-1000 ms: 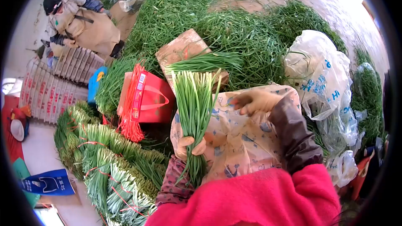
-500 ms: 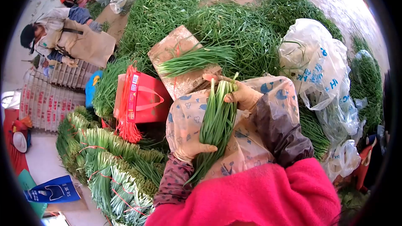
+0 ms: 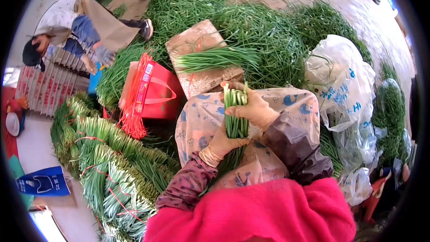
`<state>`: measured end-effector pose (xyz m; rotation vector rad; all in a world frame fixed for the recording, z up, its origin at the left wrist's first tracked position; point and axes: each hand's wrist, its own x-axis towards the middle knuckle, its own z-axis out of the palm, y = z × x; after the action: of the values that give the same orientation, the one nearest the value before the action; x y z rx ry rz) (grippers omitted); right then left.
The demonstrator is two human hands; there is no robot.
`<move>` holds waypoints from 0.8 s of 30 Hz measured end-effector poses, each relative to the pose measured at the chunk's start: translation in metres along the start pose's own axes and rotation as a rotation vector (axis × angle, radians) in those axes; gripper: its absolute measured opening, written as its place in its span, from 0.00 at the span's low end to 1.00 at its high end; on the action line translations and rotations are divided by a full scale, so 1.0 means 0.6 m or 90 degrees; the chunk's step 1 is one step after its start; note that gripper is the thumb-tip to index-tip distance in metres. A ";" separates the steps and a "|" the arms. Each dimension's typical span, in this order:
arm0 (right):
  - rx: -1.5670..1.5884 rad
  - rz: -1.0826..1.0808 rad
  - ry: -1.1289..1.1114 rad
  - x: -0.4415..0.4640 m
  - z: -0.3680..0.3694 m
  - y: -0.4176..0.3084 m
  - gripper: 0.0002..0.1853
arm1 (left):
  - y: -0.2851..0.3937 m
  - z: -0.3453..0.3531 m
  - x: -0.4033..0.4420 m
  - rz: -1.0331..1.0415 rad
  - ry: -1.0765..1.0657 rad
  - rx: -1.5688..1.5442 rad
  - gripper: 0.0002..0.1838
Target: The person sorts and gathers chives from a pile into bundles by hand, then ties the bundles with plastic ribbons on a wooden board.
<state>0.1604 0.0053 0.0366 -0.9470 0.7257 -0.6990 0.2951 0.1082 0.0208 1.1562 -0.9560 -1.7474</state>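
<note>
A bunch of green chives [image 3: 236,127] stands nearly upright above my lap, its cut stem ends at the top. My right hand [image 3: 254,109], in a pale glove, is wrapped round the bunch just below those ends. Lower down, my left hand [image 3: 220,147], gloved too, closes round the same stems, and the leaves trail below it. Beyond my hands, a loose sheaf of chives [image 3: 217,59] lies across a worn board [image 3: 190,42]. A whale-patterned plastic apron [image 3: 291,107] covers my lap.
Heaps of loose chives [image 3: 183,4] spread behind the board. A red bag [image 3: 161,101] with red ties [image 3: 134,123] stands left, above stacked tied bunches [image 3: 114,166]. White plastic bags [image 3: 338,80] lie at right. Another person [image 3: 67,27] bends over at upper left.
My left hand has slid up the bunch, closer to my right hand. The bunch is more upright and gathered tighter. The other person has bent further forward, reaching lower.
</note>
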 end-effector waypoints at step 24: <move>-0.278 -0.524 0.736 0.023 -0.254 -0.280 0.11 | 0.027 -0.049 -0.040 -0.147 -0.007 -0.291 0.36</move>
<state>0.0121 -0.1441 0.1224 -1.2153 1.5581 -1.9430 0.3326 0.1193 0.0347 0.9817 -0.4015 -2.0215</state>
